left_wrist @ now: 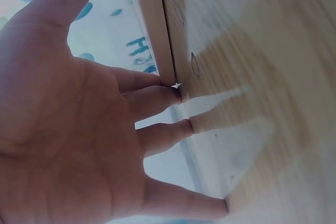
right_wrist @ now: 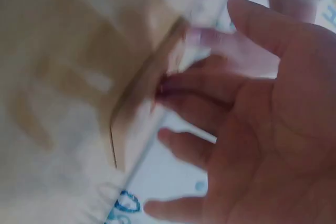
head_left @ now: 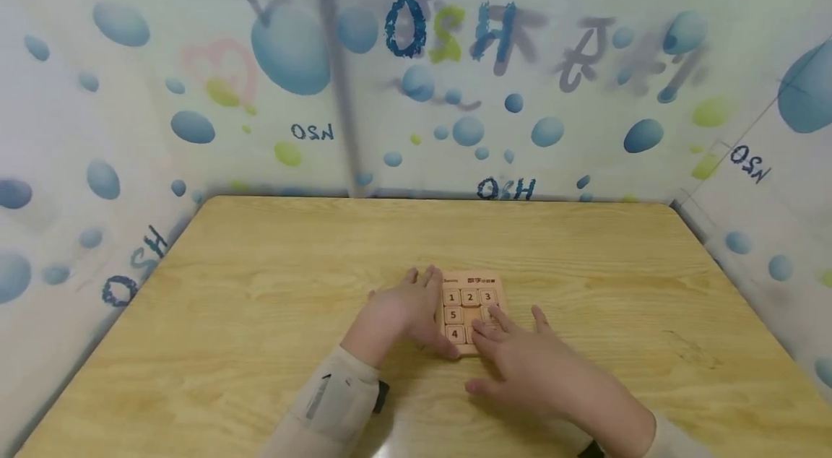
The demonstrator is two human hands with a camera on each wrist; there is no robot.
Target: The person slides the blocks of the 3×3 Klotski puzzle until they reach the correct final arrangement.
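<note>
Right hand [head_left: 523, 364] lay spread over number puzzle [head_left: 471, 315], mid surface [head_left: 292, 241].
Left hand [head_left: 412, 310], spread, lined its nine-o'clock edge. Puzzle looked light, stiff; rims at nine and three o'clock seemed best hold.

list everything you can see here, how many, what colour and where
table: one, light wood, under the board
puzzle board: one, pale wood, on the table
number tiles: five readable (1, 2, 3, 5, 4), others partly covered, pale wood, in the board
walls: three, whitish with blue and green spots, behind and beside the table
sleeves: two, cream, on the forearms
left grip: one, bare, board's left edge
right grip: one, bare, board's lower right
</note>
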